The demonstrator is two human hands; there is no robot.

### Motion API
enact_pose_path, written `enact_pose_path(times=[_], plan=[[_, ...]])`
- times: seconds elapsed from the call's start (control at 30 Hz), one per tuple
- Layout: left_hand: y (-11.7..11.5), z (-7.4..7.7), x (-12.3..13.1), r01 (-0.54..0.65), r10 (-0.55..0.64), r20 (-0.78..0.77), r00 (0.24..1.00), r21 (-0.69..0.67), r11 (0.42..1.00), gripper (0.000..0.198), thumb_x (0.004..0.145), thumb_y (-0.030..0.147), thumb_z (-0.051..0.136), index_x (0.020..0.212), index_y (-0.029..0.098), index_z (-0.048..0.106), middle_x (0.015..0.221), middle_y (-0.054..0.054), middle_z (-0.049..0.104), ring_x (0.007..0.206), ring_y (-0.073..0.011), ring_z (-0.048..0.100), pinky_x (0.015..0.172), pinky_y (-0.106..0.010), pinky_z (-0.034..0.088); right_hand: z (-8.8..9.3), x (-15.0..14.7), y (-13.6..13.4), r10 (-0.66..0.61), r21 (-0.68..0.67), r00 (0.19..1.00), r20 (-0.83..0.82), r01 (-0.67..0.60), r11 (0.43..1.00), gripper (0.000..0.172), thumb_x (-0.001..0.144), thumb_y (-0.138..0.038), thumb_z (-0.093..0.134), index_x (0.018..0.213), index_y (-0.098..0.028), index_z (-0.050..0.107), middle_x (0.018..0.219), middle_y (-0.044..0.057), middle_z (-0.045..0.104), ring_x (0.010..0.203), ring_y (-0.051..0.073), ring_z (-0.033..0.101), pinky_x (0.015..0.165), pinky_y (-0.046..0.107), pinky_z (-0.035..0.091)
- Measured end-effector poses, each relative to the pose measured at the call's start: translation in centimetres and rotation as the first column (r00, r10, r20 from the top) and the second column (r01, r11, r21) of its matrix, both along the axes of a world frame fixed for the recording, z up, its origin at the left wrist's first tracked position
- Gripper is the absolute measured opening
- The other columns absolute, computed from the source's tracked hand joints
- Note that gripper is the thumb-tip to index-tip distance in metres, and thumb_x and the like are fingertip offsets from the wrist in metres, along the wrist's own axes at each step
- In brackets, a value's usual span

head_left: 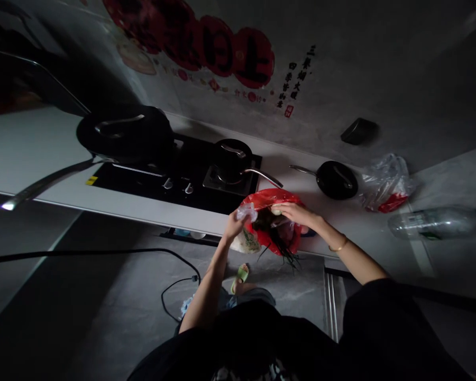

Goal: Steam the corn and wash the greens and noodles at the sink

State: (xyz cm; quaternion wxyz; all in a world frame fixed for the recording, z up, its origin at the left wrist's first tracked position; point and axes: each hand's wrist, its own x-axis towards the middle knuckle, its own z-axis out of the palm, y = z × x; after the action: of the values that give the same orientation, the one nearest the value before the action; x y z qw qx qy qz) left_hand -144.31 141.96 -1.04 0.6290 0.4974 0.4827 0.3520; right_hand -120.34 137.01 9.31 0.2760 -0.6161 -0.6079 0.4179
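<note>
A red plastic bag sits at the counter's front edge with its mouth spread open. Long thin green leaves hang over its near side, and darker contents inside are hard to make out. My left hand is closed on a bunched clear plastic bag at the red bag's left rim. At the upper right of the opening, my right hand has its fingers closed around a small pale thing, mostly covered by them. A whitish bag with greens hangs below my left hand.
A gas stove at left carries a large lidded wok and a small lidded pot. Rightward on the counter are a small black pan, a clear bag with red inside and a clear bottle. A black cable crosses the lower left.
</note>
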Motion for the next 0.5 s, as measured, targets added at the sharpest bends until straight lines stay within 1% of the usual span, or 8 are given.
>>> enact_pose_path(times=[0.03, 0.1, 0.17, 0.2, 0.27, 0.33, 0.43, 0.5], plan=[[0.3, 0.4, -0.2, -0.076, 0.078, 0.049, 0.996, -0.042, 0.996, 0.037, 0.065, 0.035, 0.072, 0.093, 0.012, 0.069, 0.087, -0.007, 0.072, 0.082, -0.0202, 0.066, 0.079, -0.03, 0.05, 0.7, -0.1, -0.7, 0.033, 0.023, 0.999, -0.017, -0.033, 0.999, 0.019, 0.079, -0.018, 0.065, 0.095, -0.019, 0.075, 0.115, 0.001, 0.072, 0.113, 0.013, 0.063, 0.107, 0.023, 0.041], [1.0, 1.4, -0.5, -0.209, 0.228, 0.138, 0.964, -0.14, 0.968, 0.041, 0.066, 0.038, 0.07, 0.098, 0.012, 0.067, 0.093, -0.008, 0.071, 0.087, -0.0194, 0.066, 0.081, -0.029, 0.05, 2.4, -0.4, -1.8, -0.015, 0.102, 0.996, -0.089, 0.025, 0.994, 0.035, 0.077, -0.021, 0.071, 0.111, -0.025, 0.072, 0.128, 0.002, 0.066, 0.123, 0.019, 0.058, 0.112, 0.033, 0.039], [1.6, 2.7, -0.8, -0.283, 0.327, 0.204, 0.923, -0.217, 0.934, 0.045, 0.068, 0.039, 0.068, 0.105, 0.013, 0.064, 0.097, -0.007, 0.07, 0.089, -0.0186, 0.066, 0.082, -0.029, 0.051, 3.8, -1.0, -2.3, -0.142, 0.13, 0.963, -0.227, 0.174, 0.976, 0.045, 0.082, -0.035, 0.067, 0.126, -0.025, 0.064, 0.133, 0.004, 0.063, 0.124, 0.022, 0.057, 0.107, 0.035, 0.044], [1.8, 3.5, -0.9, -0.286, 0.341, 0.234, 0.911, -0.239, 0.928, 0.047, 0.069, 0.041, 0.066, 0.108, 0.014, 0.063, 0.098, -0.007, 0.069, 0.09, -0.0186, 0.066, 0.082, -0.029, 0.051, 4.3, -1.4, -2.3, -0.212, 0.101, 0.928, -0.306, 0.253, 0.962, 0.048, 0.084, -0.041, 0.063, 0.129, -0.025, 0.06, 0.131, 0.006, 0.063, 0.121, 0.022, 0.059, 0.102, 0.035, 0.048], [1.9, 5.2, -1.2, -0.21, 0.283, 0.29, 0.914, -0.258, 0.943, 0.051, 0.074, 0.048, 0.062, 0.113, 0.016, 0.06, 0.099, -0.008, 0.069, 0.092, -0.0199, 0.066, 0.083, -0.031, 0.052, 4.5, -2.6, -1.9, -0.295, -0.007, 0.847, -0.443, 0.326, 0.945, 0.051, 0.086, -0.05, 0.056, 0.131, -0.024, 0.057, 0.125, 0.007, 0.066, 0.112, 0.022, 0.064, 0.092, 0.033, 0.053], [1.5, 6.8, -1.5, -0.06, 0.153, 0.354, 0.923, -0.261, 0.964, 0.057, 0.079, 0.059, 0.055, 0.117, 0.016, 0.058, 0.1, -0.009, 0.069, 0.095, -0.0222, 0.066, 0.084, -0.033, 0.053, 3.8, -4.4, -1.3, -0.297, -0.087, 0.798, -0.524, 0.297, 0.951, 0.051, 0.085, -0.051, 0.055, 0.128, -0.025, 0.056, 0.119, 0.006, 0.068, 0.104, 0.021, 0.066, 0.085, 0.032, 0.055], [0.1, 8.0, -2.5, 0.208, -0.091, 0.43, 0.898, -0.235, 0.949, 0.067, 0.08, 0.071, 0.049, 0.118, 0.016, 0.059, 0.098, -0.011, 0.069, 0.094, -0.0247, 0.067, 0.083, -0.036, 0.053, 1.5, -8.3, -0.8, -0.251, -0.065, 0.816, -0.522, 0.255, 0.965, 0.046, 0.078, -0.049, 0.066, 0.117, -0.026, 0.059, 0.109, 0.004, 0.069, 0.096, 0.02, 0.067, 0.083, 0.03, 0.054], [-1.3, 7.7, -3.6, 0.308, -0.191, 0.428, 0.883, -0.223, 0.925, 0.066, 0.079, 0.07, 0.055, 0.115, 0.015, 0.063, 0.094, -0.012, 0.07, 0.089, -0.0251, 0.068, 0.08, -0.037, 0.053, -0.2, -11.1, -0.8, -0.245, 0.004, 0.851, -0.465, 0.279, 0.96, 0.041, 0.073, -0.051, 0.071, 0.102, -0.024, 0.061, 0.098, 0.003, 0.07, 0.091, 0.019, 0.066, 0.081, 0.03, 0.054]])
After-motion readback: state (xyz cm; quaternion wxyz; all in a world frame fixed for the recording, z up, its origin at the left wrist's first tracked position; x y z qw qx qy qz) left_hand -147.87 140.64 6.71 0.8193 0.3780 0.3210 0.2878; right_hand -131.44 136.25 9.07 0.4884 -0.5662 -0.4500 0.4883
